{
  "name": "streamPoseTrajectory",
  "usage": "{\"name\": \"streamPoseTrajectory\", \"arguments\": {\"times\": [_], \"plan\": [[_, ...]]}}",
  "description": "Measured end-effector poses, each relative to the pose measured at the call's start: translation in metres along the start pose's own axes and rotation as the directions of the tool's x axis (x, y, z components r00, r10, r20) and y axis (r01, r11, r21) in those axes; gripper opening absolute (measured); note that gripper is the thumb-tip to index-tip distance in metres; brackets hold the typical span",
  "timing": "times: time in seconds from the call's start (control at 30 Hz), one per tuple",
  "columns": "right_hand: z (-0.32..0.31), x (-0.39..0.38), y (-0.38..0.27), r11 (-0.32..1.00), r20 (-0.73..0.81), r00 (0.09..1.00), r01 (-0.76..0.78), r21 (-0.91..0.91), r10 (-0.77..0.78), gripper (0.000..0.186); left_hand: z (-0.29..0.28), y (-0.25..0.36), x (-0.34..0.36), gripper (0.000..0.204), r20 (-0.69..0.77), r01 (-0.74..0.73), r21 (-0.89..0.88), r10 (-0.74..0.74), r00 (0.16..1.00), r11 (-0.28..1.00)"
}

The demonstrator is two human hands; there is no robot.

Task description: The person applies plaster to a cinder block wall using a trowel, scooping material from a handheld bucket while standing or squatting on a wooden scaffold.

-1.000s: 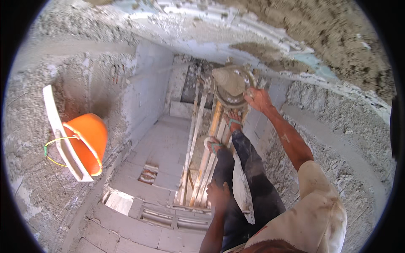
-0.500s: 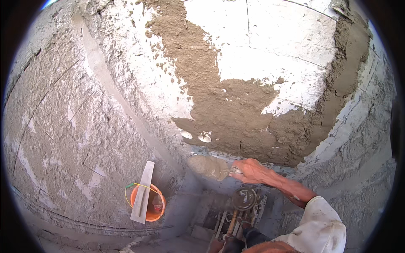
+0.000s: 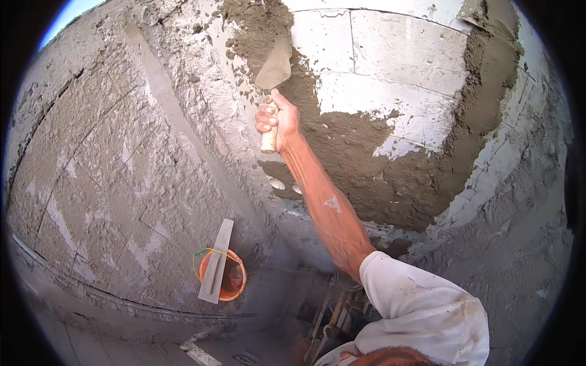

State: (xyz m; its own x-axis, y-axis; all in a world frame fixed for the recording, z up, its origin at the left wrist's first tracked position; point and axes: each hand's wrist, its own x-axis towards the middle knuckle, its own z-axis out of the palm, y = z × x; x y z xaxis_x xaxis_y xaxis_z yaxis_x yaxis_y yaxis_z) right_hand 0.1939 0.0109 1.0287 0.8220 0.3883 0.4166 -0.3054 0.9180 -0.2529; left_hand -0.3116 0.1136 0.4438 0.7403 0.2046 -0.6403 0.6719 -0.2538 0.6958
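My right hand (image 3: 279, 120) is closed around the pale handle of a trowel (image 3: 274, 66), arm stretched up and forward. The trowel's grey blade points upward, over the wet brown mortar (image 3: 354, 158) on the white block wall (image 3: 409, 49). Whether the blade presses on the mortar is hard to tell. My left hand cannot be made out.
An orange bucket (image 3: 243, 282) stands lower left, with a long flat metal float (image 3: 217, 262) lying across its rim. Rough grey plaster (image 3: 104, 201) covers the left wall. Two white round fittings (image 3: 276, 183) sit low in the mortar. Dim slats and a wooden shaft (image 3: 337, 308) show below.
My right hand has swung up and left from low by the wall's foot, carrying the trowel onto the mortar strip. The mortar load seen on the blade earlier no longer shows as a heap.
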Motion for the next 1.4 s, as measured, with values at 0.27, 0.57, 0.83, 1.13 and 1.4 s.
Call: {"name": "streamPoseTrajectory", "arguments": {"times": [0.27, 0.57, 0.83, 1.13, 1.4], "plan": [[-0.298, -0.442, 0.081, 0.543, -0.952, 0.233, -0.834, -0.091, 0.198, 0.022, 0.006, -0.019, -0.013, 0.039, -0.075, 0.049, 0.228, -0.033, 0.997, 0.972], [-0.291, -0.780, -0.063, 0.003, -0.888, -0.444, -0.895, 0.447, -0.124, 0.023, 0.045, -0.032, 0.005, 0.034, 0.113, 0.445, 0.018, -0.444, 0.889, 0.895], [-0.332, -0.828, -0.041, 0.062, -0.868, -0.495, -0.868, 0.493, -0.028, 0.020, 0.150, -0.069, 0.222, 0.059, 0.116, 0.331, -0.269, -0.311, 0.943, 0.904], [-0.356, -0.860, 0.008, 0.140, -0.833, -0.551, -0.821, 0.553, 0.056, 0.021, 0.288, -0.044, 0.404, 0.060, 0.094, 0.327, -0.603, -0.342, 0.935, 0.728], [-0.383, -0.845, -0.002, 0.052, -0.842, -0.539, -0.841, 0.538, 0.006, 0.025, 0.328, -0.048, 0.445, 0.039, -0.034, 0.064, -0.838, -0.169, 0.985, 0.542]]}}
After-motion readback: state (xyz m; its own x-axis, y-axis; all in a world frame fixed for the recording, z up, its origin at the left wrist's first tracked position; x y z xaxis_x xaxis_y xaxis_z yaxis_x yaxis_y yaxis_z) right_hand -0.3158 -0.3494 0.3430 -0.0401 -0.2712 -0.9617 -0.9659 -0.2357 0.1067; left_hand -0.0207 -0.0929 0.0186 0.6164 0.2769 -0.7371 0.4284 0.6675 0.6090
